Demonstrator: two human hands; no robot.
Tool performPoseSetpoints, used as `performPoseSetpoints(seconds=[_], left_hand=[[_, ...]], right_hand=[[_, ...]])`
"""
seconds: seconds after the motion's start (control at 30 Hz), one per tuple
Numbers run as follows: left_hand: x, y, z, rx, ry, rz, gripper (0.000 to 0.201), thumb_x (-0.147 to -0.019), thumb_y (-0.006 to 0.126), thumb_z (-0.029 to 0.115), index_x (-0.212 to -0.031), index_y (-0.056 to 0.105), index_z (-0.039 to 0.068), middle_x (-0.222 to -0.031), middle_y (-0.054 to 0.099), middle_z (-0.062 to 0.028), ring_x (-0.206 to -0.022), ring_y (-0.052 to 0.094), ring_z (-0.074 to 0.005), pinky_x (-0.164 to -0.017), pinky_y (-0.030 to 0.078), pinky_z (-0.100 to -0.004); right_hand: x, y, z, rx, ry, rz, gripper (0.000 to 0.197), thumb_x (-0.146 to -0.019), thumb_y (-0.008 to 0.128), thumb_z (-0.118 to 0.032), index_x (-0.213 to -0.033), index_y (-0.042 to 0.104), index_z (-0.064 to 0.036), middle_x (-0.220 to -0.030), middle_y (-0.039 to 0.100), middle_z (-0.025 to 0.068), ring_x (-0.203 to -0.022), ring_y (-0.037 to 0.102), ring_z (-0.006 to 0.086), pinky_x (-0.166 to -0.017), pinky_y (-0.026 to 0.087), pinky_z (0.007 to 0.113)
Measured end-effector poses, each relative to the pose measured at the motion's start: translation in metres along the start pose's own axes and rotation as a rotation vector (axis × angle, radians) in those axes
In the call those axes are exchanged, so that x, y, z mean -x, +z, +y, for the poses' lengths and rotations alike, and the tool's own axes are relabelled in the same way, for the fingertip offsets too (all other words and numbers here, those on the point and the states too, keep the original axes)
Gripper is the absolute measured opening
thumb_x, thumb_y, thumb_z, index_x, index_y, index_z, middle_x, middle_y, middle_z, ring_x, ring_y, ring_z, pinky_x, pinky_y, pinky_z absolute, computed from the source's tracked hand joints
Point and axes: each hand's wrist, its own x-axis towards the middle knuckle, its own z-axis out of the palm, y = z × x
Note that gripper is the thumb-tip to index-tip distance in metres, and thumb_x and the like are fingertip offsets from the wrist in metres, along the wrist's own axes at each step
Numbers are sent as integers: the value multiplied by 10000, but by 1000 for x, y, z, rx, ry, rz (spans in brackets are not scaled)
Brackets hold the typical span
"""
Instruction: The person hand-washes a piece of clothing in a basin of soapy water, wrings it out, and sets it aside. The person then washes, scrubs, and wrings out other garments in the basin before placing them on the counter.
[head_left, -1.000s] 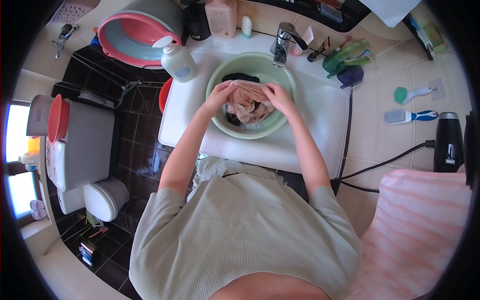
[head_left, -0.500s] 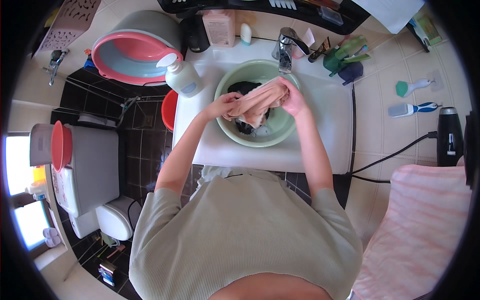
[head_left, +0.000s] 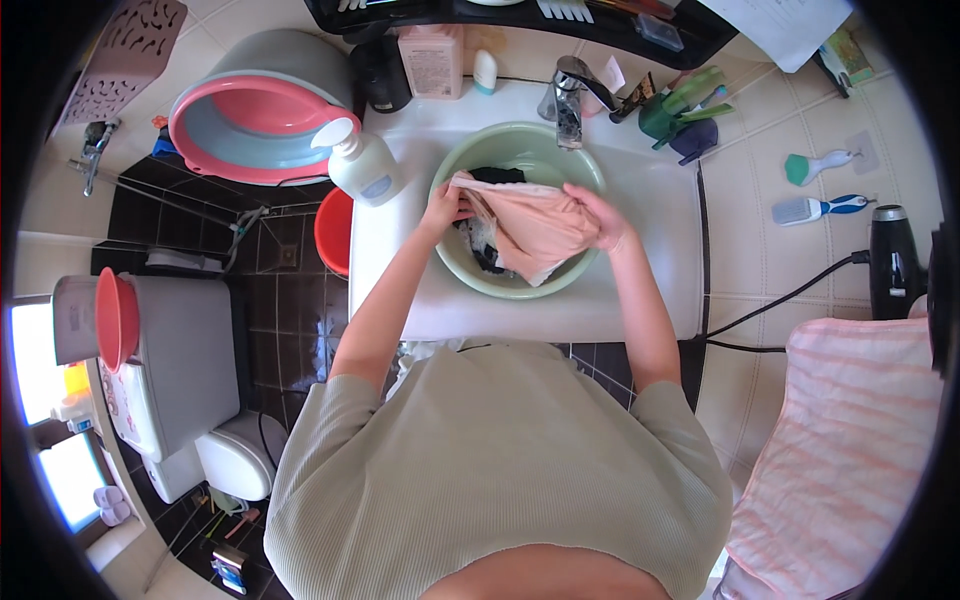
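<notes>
A pink cloth is stretched between the two hands over a pale green basin, which sits in the white sink. The cloth's long axis runs from left to right and slants: its left end lies nearer the sink's back edge, its right end nearer the front edge. A pale band follows its upper side, and a loose corner hangs down over the basin, pointing toward the sink's front edge.

The left hand is narrow, its fingers curled around the cloth's left end just above the basin's left rim. The right hand holds the upper right part by the basin's right rim, its fingers bent over the fabric; how tightly they close beneath it I cannot tell.

Black fabric lies in the basin behind and to the left of the cloth, with whitish patches beside it too small to make out.

A white pump bottle stands on the sink's left ledge, near the back left corner. The chrome tap rises at the back edge, its spout reaching the basin's back rim. A green cup stands near the back right corner.
</notes>
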Motion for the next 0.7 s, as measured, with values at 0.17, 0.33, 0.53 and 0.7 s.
performPoseSetpoints(seconds=[0.17, 0.33, 0.53, 0.7], left_hand=[[2, -13, 13, 216, -44, -338, 458, -907, 305, 442, -1166, 407, 77, -1106, 515, -104, -1000, 530, -211, -862, 438, -367], [29, 9, 51, 267, -132, -346, 463, -907, 293, 454, -1146, 434, 84, -1105, 517, -77, -1011, 522, -187, -893, 419, -339], [31, 12, 63, -344, -357, -780, 671, -772, 427, 634, -1096, 499, 52, -1005, 551, -27, -820, 549, -106, -671, 451, -233], [14, -10, 40, -834, -390, -1047, 441, -815, 447, 425, -1005, 588, 53, -966, 605, -17, -799, 585, -155, -681, 463, -308]], right_hand=[[0, -17, 7, 635, 187, 27, 445, -855, 499, -350, -1135, 502, -3, -1051, 578, 92, -915, 567, 145, -797, 459, 258], [-22, -32, 29, 1347, -65, -17, 606, -754, 615, -421, -1143, 474, 22, -1137, 513, 108, -1015, 483, 136, -851, 397, 254], [-42, -24, 34, 1682, -59, 140, 296, -706, 643, -235, -929, 616, -42, -778, 621, 142, -698, 607, 231, -658, 469, 301], [-18, -2, 13, 1693, -492, 319, 186, -671, 621, -228, -819, 654, -122, -727, 628, 87, -687, 603, 259, -624, 471, 337]])
